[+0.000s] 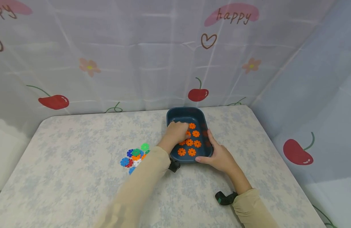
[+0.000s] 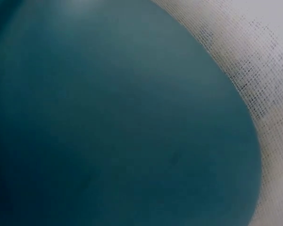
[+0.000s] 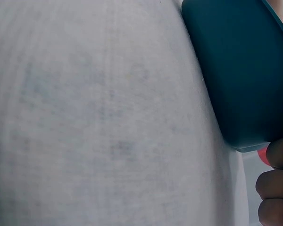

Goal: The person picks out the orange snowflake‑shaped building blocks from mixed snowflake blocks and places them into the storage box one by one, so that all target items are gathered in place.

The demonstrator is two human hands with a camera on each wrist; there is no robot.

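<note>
A dark blue rectangular tray (image 1: 187, 110) stands near the table's far edge, with several orange notched building discs (image 1: 191, 152) lying flat inside in rough rows. My left hand (image 1: 176, 133) reaches over its left side; finger and thumb are bent around one orange disc near the middle, and the fingertips are partly hidden. At the near right corner my right hand (image 1: 219, 155) grips the tray, thumb on the near rim and fingers along the right side. The left wrist view is filled by the tray's wall (image 2: 132, 117); in the right wrist view curled fingers (image 3: 277, 186) show beside the tray (image 3: 245, 70).
Left of the tray lies a loose pile of mixed notched discs (image 1: 136, 152), in blue, green, red, white and orange, partly behind my left sleeve (image 1: 147, 177). A printed curtain (image 1: 147, 57) hangs behind the pale patterned table (image 1: 78, 158).
</note>
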